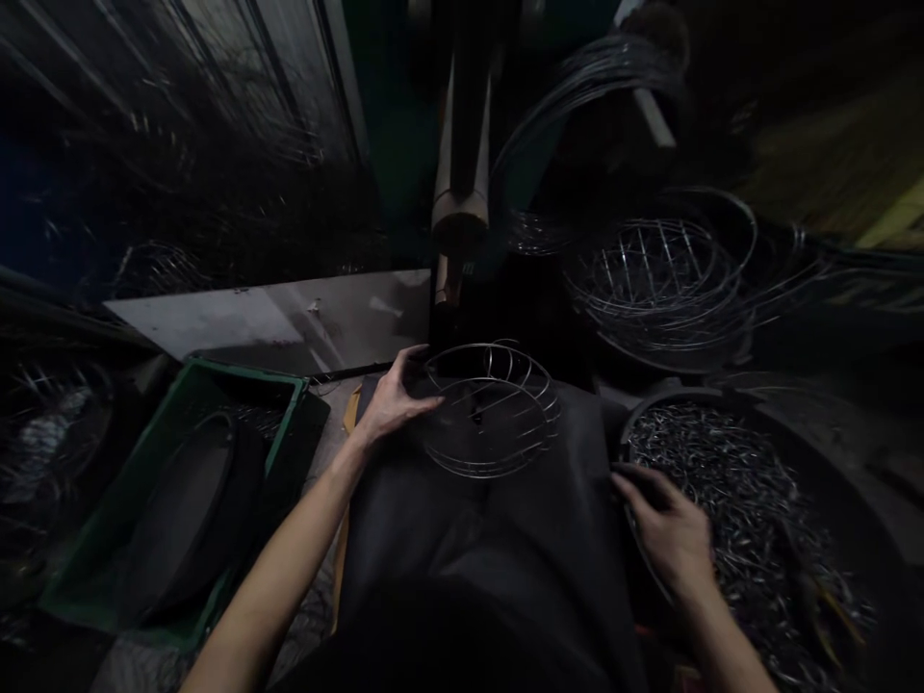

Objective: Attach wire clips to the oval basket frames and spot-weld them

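Observation:
A round wire frame, made of thin rings joined by cross wires, rests on the dark cloth over my lap. My left hand holds its left edge, with the thumb on the near side and the fingers on the far side. To the right of the frame and apart from it, my right hand is at the left rim of a large round basin of small shiny metal pieces. Its thumb and fingers are bent together; anything between them is too dark to make out.
A green crate holding a dark round container stands at the left. A pipe-like machine part hangs ahead, beside a pale board. Wire frames are piled at the back right. Yellow-handled pliers lie in the basin.

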Demonstrator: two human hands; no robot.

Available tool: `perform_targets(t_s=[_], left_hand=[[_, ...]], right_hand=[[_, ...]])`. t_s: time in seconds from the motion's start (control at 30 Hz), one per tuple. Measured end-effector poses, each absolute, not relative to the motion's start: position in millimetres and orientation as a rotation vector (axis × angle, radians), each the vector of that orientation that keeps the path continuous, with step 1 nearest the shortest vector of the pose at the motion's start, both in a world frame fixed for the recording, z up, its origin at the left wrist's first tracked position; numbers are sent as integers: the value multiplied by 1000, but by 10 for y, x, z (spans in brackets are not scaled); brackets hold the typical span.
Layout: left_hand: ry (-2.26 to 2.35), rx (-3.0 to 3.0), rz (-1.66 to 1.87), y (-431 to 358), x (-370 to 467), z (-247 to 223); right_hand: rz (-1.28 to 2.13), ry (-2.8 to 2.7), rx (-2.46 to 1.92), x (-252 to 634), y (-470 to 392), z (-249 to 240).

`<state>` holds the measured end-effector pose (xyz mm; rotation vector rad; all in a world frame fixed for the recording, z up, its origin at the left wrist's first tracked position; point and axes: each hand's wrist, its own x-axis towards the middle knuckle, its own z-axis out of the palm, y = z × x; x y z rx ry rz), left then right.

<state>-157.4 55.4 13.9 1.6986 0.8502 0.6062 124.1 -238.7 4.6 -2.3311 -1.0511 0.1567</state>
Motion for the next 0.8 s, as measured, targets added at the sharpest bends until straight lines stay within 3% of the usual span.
perform_targets(t_s=[0.3,0.67,0.8], left_hand=[[825,1992,708,429,-1494,469],[744,2404,628,417,-1444,409],[742,2442,655,399,-1477,458]], right_hand=[[214,-1486,-2619,1264,-2457,-20],[637,-1566,-1767,825,-1046,454],[382,-1810,-1729,589,-640,549]])
